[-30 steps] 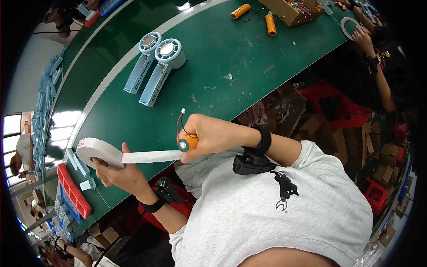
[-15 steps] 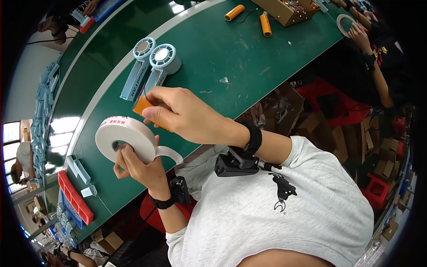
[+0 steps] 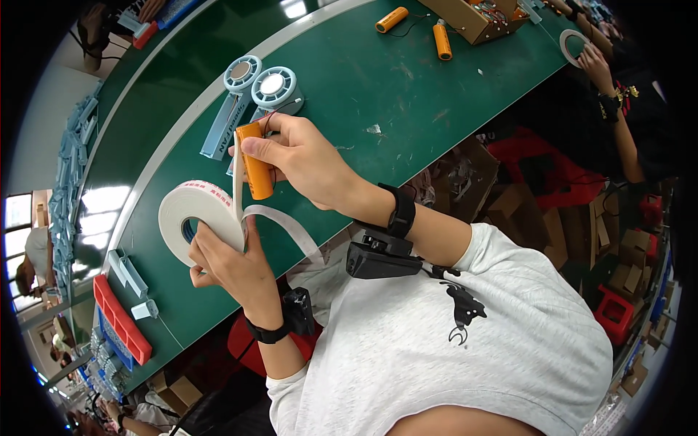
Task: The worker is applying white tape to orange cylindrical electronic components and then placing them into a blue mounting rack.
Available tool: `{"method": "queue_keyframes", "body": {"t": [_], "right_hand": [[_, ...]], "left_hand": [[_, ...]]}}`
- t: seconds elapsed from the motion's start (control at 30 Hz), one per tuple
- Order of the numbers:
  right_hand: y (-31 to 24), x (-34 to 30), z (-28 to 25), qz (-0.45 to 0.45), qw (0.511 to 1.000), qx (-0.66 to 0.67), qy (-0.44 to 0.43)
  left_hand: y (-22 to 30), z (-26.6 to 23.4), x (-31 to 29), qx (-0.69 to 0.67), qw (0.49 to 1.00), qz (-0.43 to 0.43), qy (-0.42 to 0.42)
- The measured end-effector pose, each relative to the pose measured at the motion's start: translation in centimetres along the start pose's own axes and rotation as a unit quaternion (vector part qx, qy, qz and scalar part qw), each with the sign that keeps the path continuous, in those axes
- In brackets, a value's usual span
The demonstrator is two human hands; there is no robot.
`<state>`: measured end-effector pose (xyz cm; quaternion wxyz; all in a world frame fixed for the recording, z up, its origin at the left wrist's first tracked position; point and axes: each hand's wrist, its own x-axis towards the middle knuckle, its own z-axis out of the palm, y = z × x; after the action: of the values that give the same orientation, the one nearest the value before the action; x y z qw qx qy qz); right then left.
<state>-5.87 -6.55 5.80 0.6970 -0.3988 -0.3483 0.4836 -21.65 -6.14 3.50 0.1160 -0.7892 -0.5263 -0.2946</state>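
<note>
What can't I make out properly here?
In the head view:
Nearer blue fan: handle mostly hidden behind the orange battery and right hand.
White tape roll: lower part covered by the left hand.
Cardboard box: cut off by the top edge; contents too small to identify.

Open lane: bare green tabletop (image 3: 403, 102) right of light-blue fans (image 3: 242, 73), as far as loose orange cylinders (image 3: 442, 41) and cardboard box (image 3: 469, 25). Obstacles: fans just beyond right hand (image 3: 298, 149); tape roll (image 3: 219, 227) on left hand (image 3: 236, 270), one strip (image 3: 238, 178) bridging upward to held cylinder (image 3: 256, 171), another arching toward pale shirt (image 3: 465, 363); red tray (image 3: 120, 320) at left. Clearance between held cylinder and nearer fan (image 3: 273, 86) apparently slight, handle mostly hidden
</note>
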Motion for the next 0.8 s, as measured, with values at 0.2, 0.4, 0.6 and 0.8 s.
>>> {"method": "queue_keyframes", "body": {"t": [0.2, 0.4, 0.6, 0.8], "right_hand": [[2.9, 1.2, 2.4, -0.027, 0.995, 0.059, 0.077], [-1.4, 5.7, 0.7, -0.228, 0.909, 0.254, 0.239], [0.6, 0.3, 1.1, -0.021, 0.878, -0.452, -0.16], [-3.7, -2.7, -1.7, 0.02, 0.757, -0.526, -0.386]], "left_hand": [[0.4, 0.5, -0.7, 0.0, 0.996, 0.054, -0.067], [-2.5, -1.3, -5.1, -0.025, 0.984, 0.004, -0.175], [-12.0, -1.2, 0.3, 0.036, 0.969, -0.053, -0.237], [-8.5, -4.7, 4.2, 0.039, 0.979, 0.03, -0.196]]}}
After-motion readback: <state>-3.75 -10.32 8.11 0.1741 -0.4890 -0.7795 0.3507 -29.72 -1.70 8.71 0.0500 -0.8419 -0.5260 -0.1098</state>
